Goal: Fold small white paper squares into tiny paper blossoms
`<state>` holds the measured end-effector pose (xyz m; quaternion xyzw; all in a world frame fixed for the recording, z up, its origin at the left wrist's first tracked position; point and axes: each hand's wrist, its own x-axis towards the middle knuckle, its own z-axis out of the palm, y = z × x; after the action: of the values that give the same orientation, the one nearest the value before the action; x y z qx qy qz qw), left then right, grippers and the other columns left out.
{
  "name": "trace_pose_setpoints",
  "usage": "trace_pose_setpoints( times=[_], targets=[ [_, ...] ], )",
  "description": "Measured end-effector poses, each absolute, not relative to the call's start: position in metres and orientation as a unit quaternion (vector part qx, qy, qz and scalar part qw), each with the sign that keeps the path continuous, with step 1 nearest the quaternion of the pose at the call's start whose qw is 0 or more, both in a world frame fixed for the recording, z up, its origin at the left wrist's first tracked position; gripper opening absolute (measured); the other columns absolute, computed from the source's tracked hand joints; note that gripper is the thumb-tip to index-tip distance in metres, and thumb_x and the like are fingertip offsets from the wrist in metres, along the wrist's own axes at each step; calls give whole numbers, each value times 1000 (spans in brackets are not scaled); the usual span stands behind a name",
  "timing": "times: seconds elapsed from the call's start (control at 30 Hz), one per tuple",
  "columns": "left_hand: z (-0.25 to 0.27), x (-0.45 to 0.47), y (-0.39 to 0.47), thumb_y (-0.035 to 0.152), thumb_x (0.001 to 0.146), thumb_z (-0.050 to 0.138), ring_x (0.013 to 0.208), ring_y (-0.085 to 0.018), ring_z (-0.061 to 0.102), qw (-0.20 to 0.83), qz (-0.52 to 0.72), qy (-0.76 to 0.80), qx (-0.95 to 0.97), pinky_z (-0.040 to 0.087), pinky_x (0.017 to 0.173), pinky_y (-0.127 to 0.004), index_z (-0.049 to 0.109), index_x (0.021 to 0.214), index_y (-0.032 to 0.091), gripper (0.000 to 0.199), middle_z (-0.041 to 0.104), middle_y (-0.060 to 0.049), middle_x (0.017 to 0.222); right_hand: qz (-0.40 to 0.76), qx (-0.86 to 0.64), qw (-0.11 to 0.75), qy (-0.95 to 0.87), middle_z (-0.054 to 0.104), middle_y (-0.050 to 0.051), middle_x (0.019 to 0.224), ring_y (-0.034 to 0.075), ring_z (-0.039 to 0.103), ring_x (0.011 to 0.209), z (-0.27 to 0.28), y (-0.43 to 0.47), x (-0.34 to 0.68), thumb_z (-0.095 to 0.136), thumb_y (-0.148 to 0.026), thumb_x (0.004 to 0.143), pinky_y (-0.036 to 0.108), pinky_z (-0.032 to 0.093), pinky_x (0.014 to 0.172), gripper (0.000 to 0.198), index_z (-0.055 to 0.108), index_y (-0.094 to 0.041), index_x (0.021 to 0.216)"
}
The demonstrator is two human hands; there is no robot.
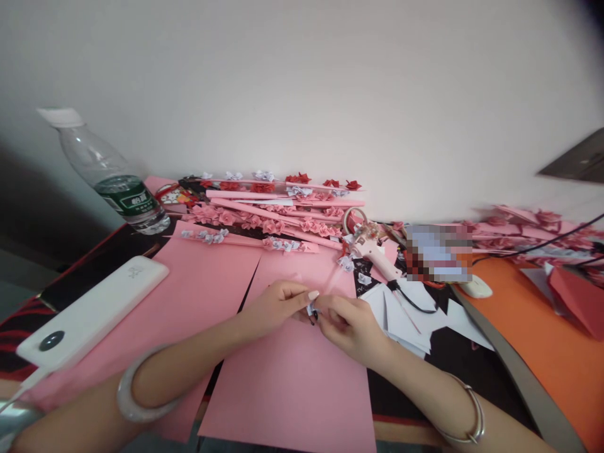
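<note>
My left hand [289, 303] and my right hand [346, 322] meet above a pink paper sheet [292, 384]. Between their fingertips is a small piece of white folded paper [310, 309], mostly covered by the fingers. Both hands are closed on it. A small dark thing shows just below the paper, too small to name. Loose white paper pieces [410, 314] lie to the right of my right hand. Beyond the hands are small white paper flowers [346, 262] and a pale pink glue gun [381, 261] with a black cable.
Pink paper rolls and paper flowers [268, 223] line the wall. A plastic water bottle [111, 170] stands at left, behind a white power bank [94, 311]. A tape roll [353, 220], white mouse [476, 287], orange sheet [533, 321] and red folded paper [578, 302] lie rightward.
</note>
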<state>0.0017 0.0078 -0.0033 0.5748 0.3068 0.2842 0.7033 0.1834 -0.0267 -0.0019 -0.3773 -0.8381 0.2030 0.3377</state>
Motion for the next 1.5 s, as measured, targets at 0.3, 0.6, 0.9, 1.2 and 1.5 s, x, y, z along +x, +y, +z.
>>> trace_pose_setpoints(
  times=[0.3, 0.6, 0.9, 1.2, 1.5],
  targets=[
    [-5, 2, 8, 42, 84, 49, 57, -10, 56, 706, 272, 319, 571, 48, 60, -23, 63, 69, 12, 36, 59, -1, 64, 223, -398, 319, -831, 32, -8, 53, 7, 33, 45, 1, -28, 183, 47, -7, 75, 17, 33, 48, 24, 56, -20, 93],
    [-4, 3, 8, 35, 83, 53, 64, -10, 53, 710, 299, 324, 549, 47, 64, -25, 66, 93, 14, 27, 62, -4, 78, 257, -438, 339, -792, 30, -8, 55, 7, 34, 46, 0, -24, 186, 47, -14, 82, 18, 31, 49, 20, 56, -19, 99],
    [-3, 2, 5, 38, 78, 59, 56, -12, 62, 700, 300, 365, 536, 52, 57, -27, 50, 81, 15, 25, 62, 0, 67, 271, -456, 349, -773, 26, -9, 54, 7, 30, 45, -1, -26, 182, 51, -14, 80, 18, 28, 47, 16, 54, -18, 95],
    [-2, 3, 6, 43, 84, 47, 62, -12, 59, 675, 307, 345, 575, 51, 63, -26, 60, 75, 13, 34, 61, -2, 67, 275, -433, 345, -786, 25, -9, 55, 7, 30, 46, -1, -26, 182, 48, -11, 79, 18, 29, 48, 17, 54, -19, 93],
    [-4, 0, 10, 40, 82, 52, 58, -10, 57, 656, 277, 333, 618, 46, 59, -22, 64, 73, 12, 32, 60, -2, 63, 307, -403, 321, -800, 24, -9, 55, 7, 27, 46, 1, -26, 182, 48, -7, 75, 17, 28, 48, 21, 54, -19, 91]
  ],
)
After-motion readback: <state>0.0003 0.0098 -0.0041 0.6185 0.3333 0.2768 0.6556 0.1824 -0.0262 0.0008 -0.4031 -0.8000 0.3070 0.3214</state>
